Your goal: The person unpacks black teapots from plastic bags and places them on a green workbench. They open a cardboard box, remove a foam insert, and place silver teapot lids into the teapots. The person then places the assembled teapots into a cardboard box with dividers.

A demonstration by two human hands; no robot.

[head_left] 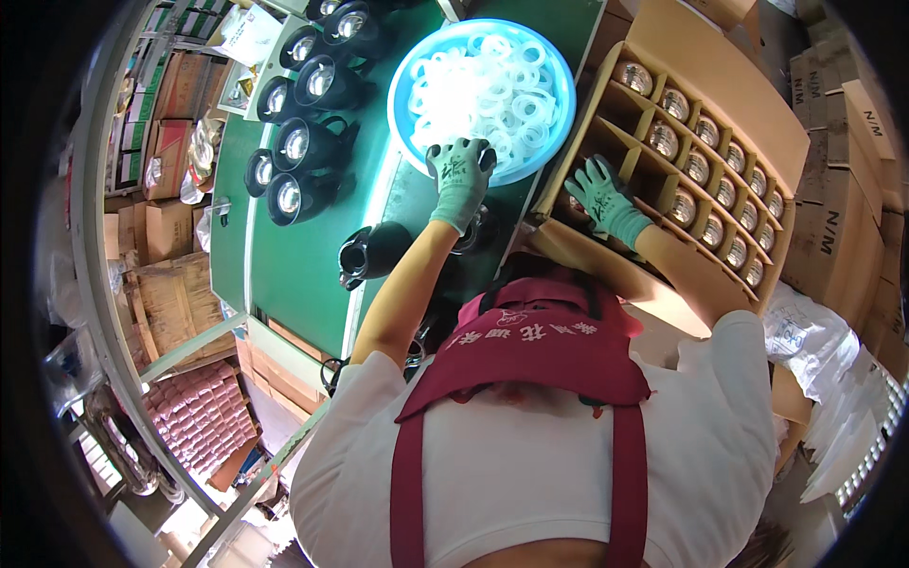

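My left hand (460, 174), in a pale green glove, is over the near rim of a blue plastic basin (568, 106). Its fingertips reach the translucent white rings (529, 106) heaped inside; whether they hold one is hidden. My right hand (603, 197), gloved alike, dips into a near-left cell of a divided cardboard carton (770, 135). What lies beneath its palm is mostly covered. Silvery rounded liners (683, 206) fill many of the carton's cells. Below my left forearm, a black handled jug body (376, 250) lies on the green worktable (298, 263).
More black jug bodies with shiny insides (291, 145) stand in rows at the table's left. Stacked cartons (838, 213) rise on the right, with a white plastic sack (809, 341) below. A metal frame post (92, 234) runs down the left side.
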